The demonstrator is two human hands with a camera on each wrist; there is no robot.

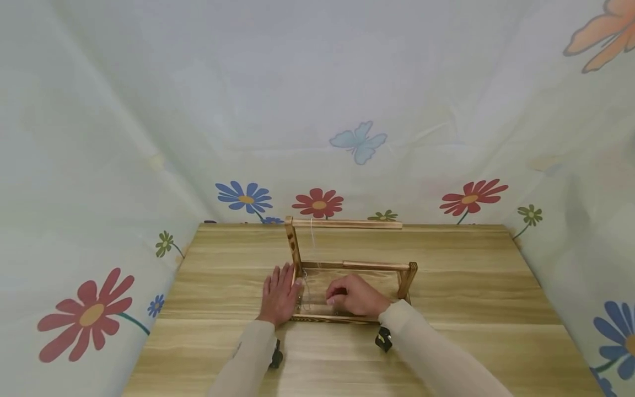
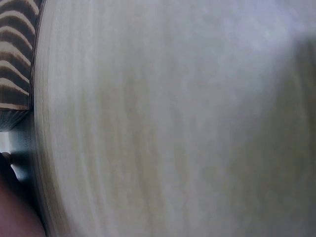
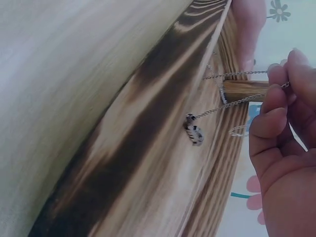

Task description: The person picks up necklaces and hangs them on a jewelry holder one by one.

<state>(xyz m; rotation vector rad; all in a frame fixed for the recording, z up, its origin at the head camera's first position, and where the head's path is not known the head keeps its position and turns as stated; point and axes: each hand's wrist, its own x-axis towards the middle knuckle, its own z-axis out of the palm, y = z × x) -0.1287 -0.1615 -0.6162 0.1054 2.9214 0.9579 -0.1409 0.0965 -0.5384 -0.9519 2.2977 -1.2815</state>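
Note:
A brown wooden jewelry stand [image 1: 294,242] with a tray base and horizontal bars stands on the table. My left hand [image 1: 279,296] rests flat along its left side, fingers straight, thumb at the frame. Over the tray, my right hand [image 1: 361,295] pinches a thin silver necklace [image 3: 242,101] between thumb and fingers. Its chain runs in the right wrist view from the fingertips to a small dark-and-silver pendant [image 3: 194,133] above the tray. Another fine chain [image 1: 313,242] hangs from the upper bar near the left post. The left wrist view shows mostly table and a corner of the stand.
The wood-grain table [image 1: 471,286] extends around the stand. White cloth walls [image 1: 278,82] with printed flowers and butterflies enclose its back and sides. The stand's upper bar [image 1: 357,224] juts rightward above the tray, and a short post [image 1: 407,280] rises at the right end.

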